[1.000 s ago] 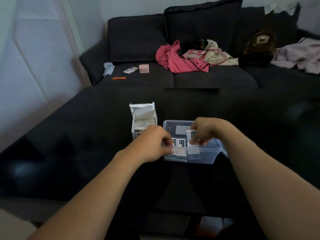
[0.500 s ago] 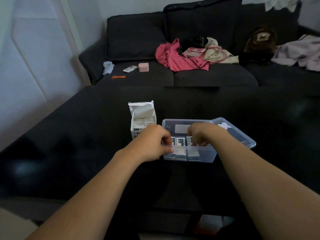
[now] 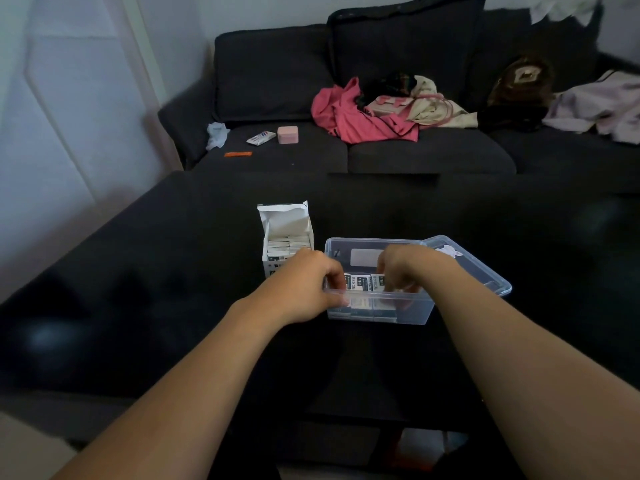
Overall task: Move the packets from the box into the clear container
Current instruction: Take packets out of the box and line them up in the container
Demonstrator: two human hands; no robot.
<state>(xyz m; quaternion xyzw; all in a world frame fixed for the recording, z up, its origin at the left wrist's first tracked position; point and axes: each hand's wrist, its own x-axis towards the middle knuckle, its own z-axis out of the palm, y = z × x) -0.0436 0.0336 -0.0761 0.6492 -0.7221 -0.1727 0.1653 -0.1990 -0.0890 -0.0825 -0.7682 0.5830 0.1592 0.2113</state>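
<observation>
A white cardboard box (image 3: 286, 237) stands open on the dark table, with several white packets upright inside. Right of it sits the clear container (image 3: 412, 311), holding a row of packets (image 3: 362, 283) along its near side. My left hand (image 3: 304, 287) grips the container's near left corner, thumb on the rim. My right hand (image 3: 403, 268) reaches down into the container, its fingers curled on the packets at the right end of the row; the fingertips are hidden behind the hand.
The container's clear lid (image 3: 471, 263) lies against its right side. Behind the table is a dark sofa (image 3: 429, 150) with a pink garment (image 3: 360, 114), a small pink case (image 3: 288, 134), a tube and other clothes.
My right hand has lowered the packet it held above the container into the row inside. My left hand has stayed on the container's corner. The lid has come into view at the right.
</observation>
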